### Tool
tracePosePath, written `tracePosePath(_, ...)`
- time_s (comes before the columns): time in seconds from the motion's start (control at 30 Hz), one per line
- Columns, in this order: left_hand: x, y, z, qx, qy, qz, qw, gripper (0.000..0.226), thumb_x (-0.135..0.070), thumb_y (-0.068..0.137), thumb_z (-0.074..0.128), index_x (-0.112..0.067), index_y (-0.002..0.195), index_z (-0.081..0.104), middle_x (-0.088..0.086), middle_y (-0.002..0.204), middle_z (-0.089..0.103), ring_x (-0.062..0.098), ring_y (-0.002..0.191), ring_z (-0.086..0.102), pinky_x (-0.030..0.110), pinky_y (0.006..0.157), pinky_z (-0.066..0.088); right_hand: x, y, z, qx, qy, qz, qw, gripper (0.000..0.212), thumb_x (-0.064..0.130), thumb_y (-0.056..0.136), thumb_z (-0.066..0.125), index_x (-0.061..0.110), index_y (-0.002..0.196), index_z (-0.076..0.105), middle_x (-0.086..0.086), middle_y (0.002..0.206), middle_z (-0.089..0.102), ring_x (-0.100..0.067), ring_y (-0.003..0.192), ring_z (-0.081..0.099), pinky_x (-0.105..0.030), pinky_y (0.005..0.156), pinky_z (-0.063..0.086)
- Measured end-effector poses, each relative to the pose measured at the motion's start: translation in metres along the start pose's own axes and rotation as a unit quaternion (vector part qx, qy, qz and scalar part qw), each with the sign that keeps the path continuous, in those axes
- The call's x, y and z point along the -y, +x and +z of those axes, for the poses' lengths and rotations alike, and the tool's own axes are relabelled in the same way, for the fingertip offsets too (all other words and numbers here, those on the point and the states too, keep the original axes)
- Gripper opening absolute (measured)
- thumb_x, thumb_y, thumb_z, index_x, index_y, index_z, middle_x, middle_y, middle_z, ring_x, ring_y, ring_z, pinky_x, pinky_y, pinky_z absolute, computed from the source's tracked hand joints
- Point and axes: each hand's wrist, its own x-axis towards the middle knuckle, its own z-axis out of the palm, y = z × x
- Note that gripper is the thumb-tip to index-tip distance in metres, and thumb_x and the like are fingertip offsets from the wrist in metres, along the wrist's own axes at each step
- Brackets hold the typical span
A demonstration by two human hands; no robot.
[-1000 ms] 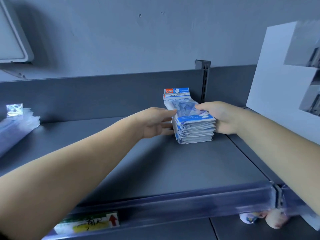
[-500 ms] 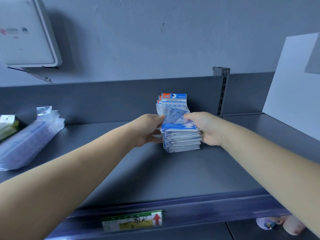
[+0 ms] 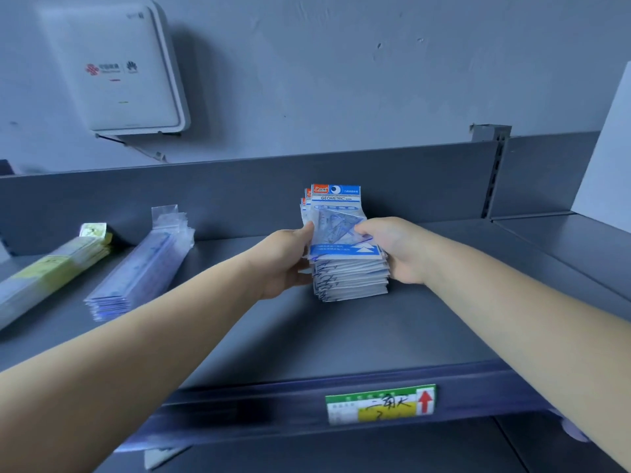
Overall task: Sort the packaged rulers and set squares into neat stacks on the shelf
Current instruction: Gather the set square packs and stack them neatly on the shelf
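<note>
shelf (image 3: 341, 336); both hands (image 3: 286, 261) grip set-square stack (image 3: 350, 268)

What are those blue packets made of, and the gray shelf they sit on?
The set square packets look like thin clear plastic sleeves with printed paper cards inside: they shine and you can see the triangles through them. The shelf looks like painted metal, smooth and matte gray, with a thin folded back panel, though that is a guess.

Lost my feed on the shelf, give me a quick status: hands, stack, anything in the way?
Left hand and right hand grip the set square stack from both sides. Stack upright on shelf, top packs fanned. Ruler packs lie apart, left.
</note>
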Motion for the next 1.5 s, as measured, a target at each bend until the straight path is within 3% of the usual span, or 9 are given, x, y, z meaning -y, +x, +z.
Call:
tracePosePath(0.17, 0.006, -0.002, -0.010, 0.021, 0.023, 0.020, 0.999, 0.026, -0.034, 0.101, 0.036, -0.020, 0.101, 0.058, -0.005, 0.090, 0.065, 0.012, 0.077, 0.059, 0.026, 0.082, 0.049, 0.003, -0.002, 0.009, -0.007, -0.008, 0.000, 1.000, 0.029, 0.010, 0.095, 0.033, 0.009, 0.112, 0.056, -0.014, 0.112, 0.063, -0.028, 0.092, 0.061, -0.032, 0.078, 0.050)
tracePosePath(0.33, 0.004, -0.002, -0.012, 0.019, 0.017, 0.064, 0.998, 0.033, -0.042, 0.094, 0.044, -0.029, 0.122, 0.054, -0.008, 0.133, 0.056, 0.014, 0.129, 0.046, 0.040, 0.114, 0.029, 0.001, 0.001, 0.007, -0.040, 0.004, -0.034, 0.999, 0.037, 0.030, 0.100, 0.038, 0.011, 0.122, 0.060, -0.011, 0.118, 0.067, -0.027, 0.110, 0.062, -0.038, 0.092, 0.048)
tracePosePath(0.53, 0.003, -0.006, 0.000, 0.048, -0.013, 0.074, 0.996, 0.036, -0.029, 0.101, 0.037, -0.018, 0.133, 0.049, 0.000, 0.129, 0.060, 0.016, 0.112, 0.059, 0.029, 0.105, 0.040, 0.001, 0.001, 0.009, -0.066, -0.068, -0.077, 0.993, 0.022, 0.012, 0.097, 0.037, 0.017, 0.087, 0.056, -0.006, 0.090, 0.062, -0.023, 0.081, 0.059, -0.031, 0.069, 0.046)
tracePosePath(0.8, 0.001, -0.027, -0.010, 0.011, -0.022, 0.038, 0.999, 0.030, -0.036, 0.094, 0.047, -0.025, 0.120, 0.057, -0.014, 0.121, 0.057, 0.004, 0.114, 0.049, 0.030, 0.113, 0.021, 0.004, -0.029, 0.004, -0.027, -0.038, -0.080, 0.996, 0.023, 0.014, 0.099, 0.039, 0.016, 0.078, 0.050, 0.001, 0.077, 0.058, -0.009, 0.064, 0.060, -0.022, 0.058, 0.046)
tracePosePath(0.97, 0.021, -0.057, -0.012, 0.017, -0.072, 0.029, 0.997, 0.053, -0.031, 0.098, 0.042, -0.018, 0.147, 0.028, -0.013, 0.149, 0.035, 0.005, 0.137, 0.032, 0.036, 0.117, 0.018, -0.019, -0.073, -0.014, 0.012, -0.025, -0.076, 0.997, 0.027, 0.018, 0.100, 0.039, 0.002, 0.121, 0.044, 0.017, 0.113, 0.062, -0.008, 0.126, 0.047, -0.040, 0.114, 0.027)
tracePosePath(1.1, 0.034, -0.063, 0.006, 0.041, -0.077, 0.047, 0.995, 0.041, -0.033, 0.100, 0.035, -0.028, 0.140, 0.041, -0.020, 0.130, 0.052, -0.001, 0.125, 0.043, 0.027, 0.114, 0.021, -0.031, -0.085, -0.006, 0.034, -0.020, -0.073, 0.997, 0.027, 0.020, 0.101, 0.036, 0.022, 0.116, 0.057, 0.014, 0.127, 0.058, -0.009, 0.129, 0.044, -0.035, 0.116, 0.021)
tracePosePath(1.27, 0.038, -0.074, 0.023, 0.033, -0.056, 0.086, 0.994, 0.035, -0.031, 0.101, 0.029, -0.029, 0.132, 0.046, -0.023, 0.114, 0.060, -0.009, 0.102, 0.054, 0.008, 0.080, 0.041, -0.037, -0.090, 0.007, 0.024, -0.044, -0.112, 0.992, 0.033, 0.020, 0.102, 0.033, 0.031, 0.129, 0.047, 0.025, 0.103, 0.055, 0.004, 0.101, 0.049, -0.021, 0.106, 0.026)
tracePosePath(1.4, 0.040, -0.078, 0.022, 0.000, -0.058, 0.101, 0.993, 0.048, -0.041, 0.099, 0.032, -0.029, 0.145, 0.031, -0.023, 0.142, 0.040, -0.005, 0.125, 0.040, 0.018, 0.105, 0.024, -0.045, -0.091, 0.009, -0.009, -0.045, -0.123, 0.991, 0.047, 0.027, 0.101, 0.034, 0.031, 0.147, 0.025, 0.024, 0.136, 0.041, -0.002, 0.131, 0.034, -0.031, 0.117, 0.019)
tracePosePath(1.5, 0.041, -0.078, 0.020, -0.045, -0.044, 0.130, 0.990, 0.054, -0.044, 0.098, 0.035, -0.031, 0.149, 0.023, -0.025, 0.149, 0.025, -0.005, 0.135, 0.027, 0.026, 0.115, 0.018, -0.045, -0.090, 0.010, -0.036, -0.061, -0.144, 0.987, 0.053, 0.030, 0.101, 0.036, 0.034, 0.149, 0.014, 0.022, 0.141, 0.034, 0.000, 0.123, 0.034, -0.029, 0.114, 0.022)
